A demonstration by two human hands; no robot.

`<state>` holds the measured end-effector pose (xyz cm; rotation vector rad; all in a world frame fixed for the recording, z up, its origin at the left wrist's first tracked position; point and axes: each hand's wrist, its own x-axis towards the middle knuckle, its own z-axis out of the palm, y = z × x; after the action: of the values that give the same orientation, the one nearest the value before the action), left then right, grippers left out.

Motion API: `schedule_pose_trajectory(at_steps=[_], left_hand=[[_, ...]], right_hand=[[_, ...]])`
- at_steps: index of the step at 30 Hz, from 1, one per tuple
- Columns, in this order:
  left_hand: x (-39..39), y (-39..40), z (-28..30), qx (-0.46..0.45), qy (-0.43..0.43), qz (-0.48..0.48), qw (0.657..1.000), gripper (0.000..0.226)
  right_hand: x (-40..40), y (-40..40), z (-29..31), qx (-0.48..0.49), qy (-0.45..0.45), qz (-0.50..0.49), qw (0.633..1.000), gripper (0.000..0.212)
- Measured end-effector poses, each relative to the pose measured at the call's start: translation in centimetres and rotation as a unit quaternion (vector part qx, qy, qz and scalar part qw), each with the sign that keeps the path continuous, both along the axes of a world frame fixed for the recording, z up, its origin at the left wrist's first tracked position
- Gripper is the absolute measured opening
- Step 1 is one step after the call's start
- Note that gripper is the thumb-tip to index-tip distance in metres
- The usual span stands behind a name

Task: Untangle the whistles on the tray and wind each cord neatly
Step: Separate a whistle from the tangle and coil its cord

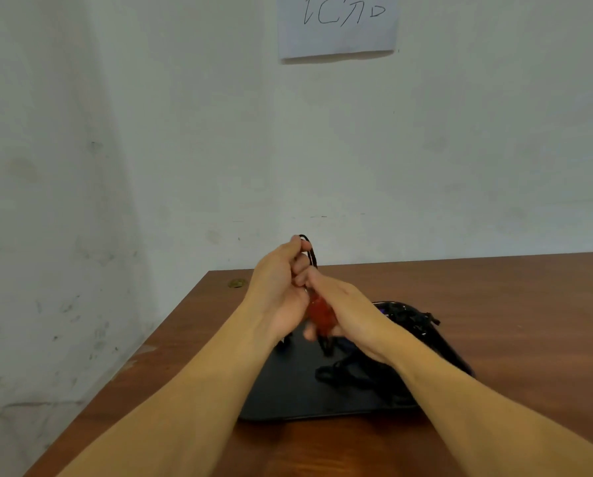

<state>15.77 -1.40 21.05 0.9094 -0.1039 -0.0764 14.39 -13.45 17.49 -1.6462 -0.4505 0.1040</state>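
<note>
Both hands are raised together above a black tray (288, 390) on the wooden table. Between the palms is a red whistle (320, 314). My left hand (281, 287) pinches its black cord (310, 251), whose loop sticks up past the fingertips. My right hand (343, 306) curls around the red whistle from the right. More black cords lie tangled on the tray (350, 375), with another heap at its far right corner (408, 316). Other whistles are hidden or too dark to make out.
The brown table (494, 321) stands against a white wall, with its left edge close to the tray. A small round mark (237, 283) sits near the table's far left corner. A paper sheet with writing (338, 25) hangs on the wall.
</note>
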Motion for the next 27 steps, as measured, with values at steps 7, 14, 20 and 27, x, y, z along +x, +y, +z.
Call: schedule_pose_trajectory(at_steps=[7,14,20,27], left_hand=[[1.0,2.1,-1.4,0.112,-0.063,0.085,0.988,0.020],[2.7,3.5,-5.2,0.471,-0.253,0.249,0.808,0.018],[4.2,3.5,-7.4,0.645,-0.436,0.222,0.587,0.022],[5.5,3.7,-8.7,0.670,-0.477,0.200,0.532,0.036]], right_hand=[[2.5,-0.3,-1.3,0.037,-0.010,-0.039,0.998,0.032],[5.7,-0.8,-1.6,0.024,-0.022,-0.134,0.990,0.040],[7.4,-1.5,-3.7,-0.078,-0.087,-0.109,0.987,0.032],[8.1,-1.8,-4.9,-0.095,-0.118,-0.090,0.984,0.034]])
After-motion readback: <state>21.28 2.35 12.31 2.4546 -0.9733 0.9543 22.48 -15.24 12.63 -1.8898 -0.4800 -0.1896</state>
